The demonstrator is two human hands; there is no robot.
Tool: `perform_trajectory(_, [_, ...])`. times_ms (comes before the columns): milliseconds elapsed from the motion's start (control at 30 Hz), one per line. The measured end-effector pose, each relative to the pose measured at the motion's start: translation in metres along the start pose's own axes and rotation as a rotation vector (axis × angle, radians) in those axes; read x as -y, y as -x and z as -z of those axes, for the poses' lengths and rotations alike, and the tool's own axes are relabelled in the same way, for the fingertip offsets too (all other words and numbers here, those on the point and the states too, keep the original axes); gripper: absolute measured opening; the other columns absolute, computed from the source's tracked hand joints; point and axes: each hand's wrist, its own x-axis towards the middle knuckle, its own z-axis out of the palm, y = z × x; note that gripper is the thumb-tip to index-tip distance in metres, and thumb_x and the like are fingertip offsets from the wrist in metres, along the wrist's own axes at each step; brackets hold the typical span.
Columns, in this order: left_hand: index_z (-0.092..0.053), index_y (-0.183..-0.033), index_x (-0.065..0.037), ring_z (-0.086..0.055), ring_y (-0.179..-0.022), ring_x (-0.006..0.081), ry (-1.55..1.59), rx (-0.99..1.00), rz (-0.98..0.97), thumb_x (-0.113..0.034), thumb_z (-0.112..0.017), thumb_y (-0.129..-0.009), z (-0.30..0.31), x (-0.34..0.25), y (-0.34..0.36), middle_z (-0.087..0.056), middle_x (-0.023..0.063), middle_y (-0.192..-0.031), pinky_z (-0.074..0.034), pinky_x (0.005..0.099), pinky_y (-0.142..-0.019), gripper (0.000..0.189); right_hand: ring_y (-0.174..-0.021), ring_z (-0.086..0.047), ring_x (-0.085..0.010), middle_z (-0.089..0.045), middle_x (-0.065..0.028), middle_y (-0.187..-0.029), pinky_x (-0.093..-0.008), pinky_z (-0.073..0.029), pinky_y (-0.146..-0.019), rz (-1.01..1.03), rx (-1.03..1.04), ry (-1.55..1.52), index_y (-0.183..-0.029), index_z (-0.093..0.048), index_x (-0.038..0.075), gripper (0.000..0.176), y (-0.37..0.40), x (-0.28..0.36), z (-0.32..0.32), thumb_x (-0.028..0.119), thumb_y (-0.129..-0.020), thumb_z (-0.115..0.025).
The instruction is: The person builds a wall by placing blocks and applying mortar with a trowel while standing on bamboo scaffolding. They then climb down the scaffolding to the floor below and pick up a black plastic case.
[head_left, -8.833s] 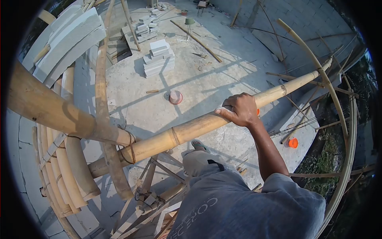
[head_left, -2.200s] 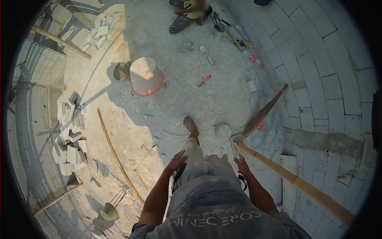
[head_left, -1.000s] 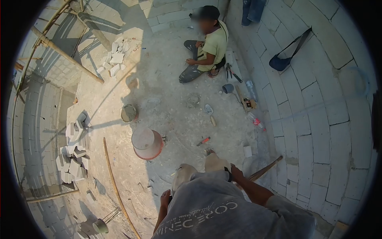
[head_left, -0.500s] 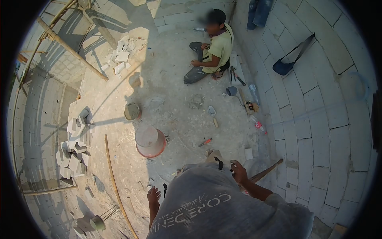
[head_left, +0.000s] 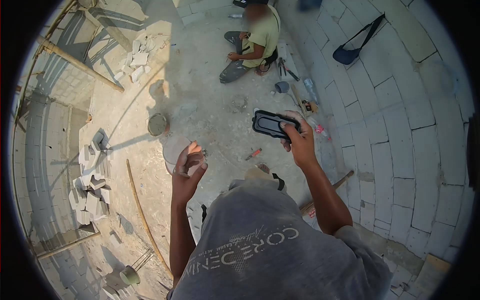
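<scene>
My right hand (head_left: pixel 296 134) grips a dark, flat, rounded-rectangular object (head_left: pixel 270 124), raised over the floor with the thumb on its face. My left hand (head_left: pixel 189 162) is lifted with its fingers curled and apart, holding nothing that shows. Behind the left hand, and partly hidden by it, sits an upturned bucket (head_left: pixel 172 148). An orange-red tool (head_left: pixel 254 154) lies on the floor between my two hands. Further off is a round container with grey contents (head_left: pixel 158 124).
A person (head_left: pixel 260 42) sits on the floor ahead. Broken blocks (head_left: pixel 92 182) and a long pole (head_left: pixel 142 215) lie at the left. Along the right block wall (head_left: pixel 380 130) are a bottle (head_left: pixel 310 90) and tools; a dark bag (head_left: pixel 346 55) hangs there.
Both hands have risen from beside my body to in front of it. The dark object now shows in my right hand. The view has shifted, and the seated person appears higher in it.
</scene>
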Motion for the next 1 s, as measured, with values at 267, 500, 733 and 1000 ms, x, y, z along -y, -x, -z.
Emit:
perform_trajectory(267, [-0.043, -0.140, -0.011, -0.058, -0.114, 0.0257, -0.169, 0.153, -0.447, -0.021, -0.079, -0.078, -0.031, -0.082, -0.045, -0.049, 0.0137, -0.140, -0.049, 0.0376, -0.092, 0.072, -0.051, -0.051, -0.0059, -0.062, -0.0043, -0.078, -0.0205, -0.039, -0.041, -0.022, 0.384, -0.089, -0.114, -0.060, 0.003, 0.025, -0.003, 0.030, -0.057, 0.013, -0.092, -0.054])
perform_trajectory(500, [-0.054, -0.127, -0.008, -0.060, -0.107, 0.0177, -0.017, 0.070, -0.165, -0.020, -0.082, -0.075, -0.026, -0.068, -0.025, -0.061, 0.0089, -0.119, -0.049, 0.0327, -0.088, 0.060, -0.072, -0.058, -0.0091, -0.062, -0.0072, -0.094, -0.0228, -0.047, -0.057, -0.145, 0.559, -0.102, -0.128, -0.053, 0.006, 0.040, 0.007, 0.012, -0.053, 0.024, -0.093, -0.061])
perform_trajectory(733, [-0.062, -0.114, -0.007, -0.060, -0.089, 0.0144, -0.390, -0.204, -0.198, -0.021, -0.086, -0.068, -0.028, -0.087, -0.016, -0.062, 0.0062, -0.104, -0.047, 0.0273, -0.071, 0.054, -0.103, -0.055, -0.0156, -0.053, -0.0116, -0.124, -0.0280, -0.049, -0.078, 0.116, 0.742, 0.296, -0.141, -0.041, 0.005, 0.059, 0.005, -0.008, -0.062, 0.024, -0.090, -0.064])
perform_trajectory(1000, [-0.061, -0.117, -0.004, -0.059, -0.098, 0.0148, -0.187, -0.239, -0.182, -0.021, -0.082, -0.074, -0.028, -0.084, -0.011, -0.061, 0.0065, -0.109, -0.049, 0.0278, -0.077, 0.051, -0.103, -0.056, -0.0166, -0.052, -0.0110, -0.127, -0.0323, -0.050, -0.081, -0.035, 0.846, -0.061, -0.140, -0.041, 0.002, 0.062, 0.020, -0.025, -0.087, 0.032, -0.091, -0.065])
